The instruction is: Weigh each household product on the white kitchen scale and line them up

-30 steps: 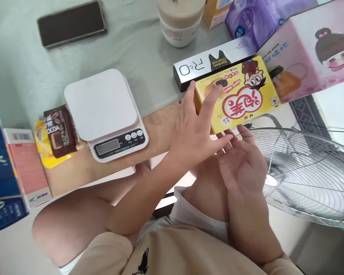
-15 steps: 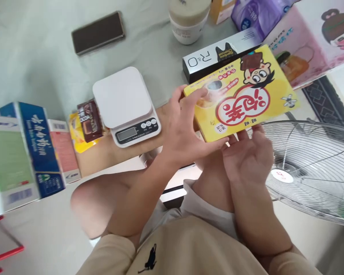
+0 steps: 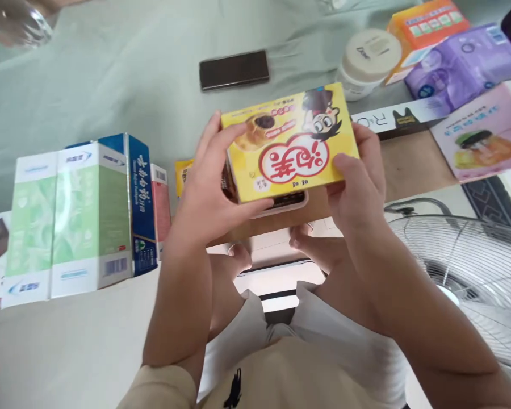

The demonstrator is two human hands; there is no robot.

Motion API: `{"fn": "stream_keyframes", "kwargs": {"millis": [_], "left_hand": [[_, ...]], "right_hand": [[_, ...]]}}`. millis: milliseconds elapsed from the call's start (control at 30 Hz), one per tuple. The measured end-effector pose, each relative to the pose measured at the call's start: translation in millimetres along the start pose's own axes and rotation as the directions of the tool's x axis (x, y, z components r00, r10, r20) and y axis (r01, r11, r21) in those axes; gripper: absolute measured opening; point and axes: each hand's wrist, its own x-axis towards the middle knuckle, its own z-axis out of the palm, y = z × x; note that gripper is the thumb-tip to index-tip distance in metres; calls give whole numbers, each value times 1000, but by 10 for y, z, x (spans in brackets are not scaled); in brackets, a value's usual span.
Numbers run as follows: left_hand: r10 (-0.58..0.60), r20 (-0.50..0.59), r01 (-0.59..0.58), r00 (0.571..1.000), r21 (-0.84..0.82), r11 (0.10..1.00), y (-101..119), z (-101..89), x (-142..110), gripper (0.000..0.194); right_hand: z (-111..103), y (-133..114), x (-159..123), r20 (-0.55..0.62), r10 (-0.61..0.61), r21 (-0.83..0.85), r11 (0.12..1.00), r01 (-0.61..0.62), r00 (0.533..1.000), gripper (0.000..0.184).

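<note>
Both my grips, left (image 3: 215, 182) and right (image 3: 357, 170), close on opposite ends of the yellow box (image 3: 290, 142), seemingly above the scale (image 3: 290, 205).

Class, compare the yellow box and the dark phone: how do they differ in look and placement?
The yellow box is brightly printed with a cartoon figure; the phone is plain and dark. The yellow box is held by the left hand and right hand; the phone lies on the green cloth. Both look rectangular.
</note>
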Motion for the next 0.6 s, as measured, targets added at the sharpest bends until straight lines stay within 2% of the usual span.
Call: {"fn": "stream_keyframes", "kwargs": {"millis": [67,133,200,300,400,467,600], "left_hand": [[-36,-7,36,999,48,998,-112,-26,7,85],[-13,-2,13,1000,101,995,-216,-36,3,76],[22,-3,-22,1000,138,990,-290,-34,-14,67],[26,-26,-21,999,169,985,-316,-21,-50,54],[31,-68,-18,997,187,982,-289,-19,-83,48],[55,-88,-38,995,180,983,-287,-18,-110,46],[74,-166,-54,983,122,991,-341,16,-181,37]], "right_hand": [[119,81,83,-39,-31,41,999,33,999,40],[179,150,114,-103,-37,80,996,45,994,39],[204,196,113,-149,-12,93,995,26,989,37],[215,238,108,-154,41,65,997,-31,987,34],[198,287,133,-107,50,-46,997,-55,993,35],[166,332,163,-48,9,-104,994,-14,999,37],[59,418,211,87,-87,-35,995,91,992,44]]}}
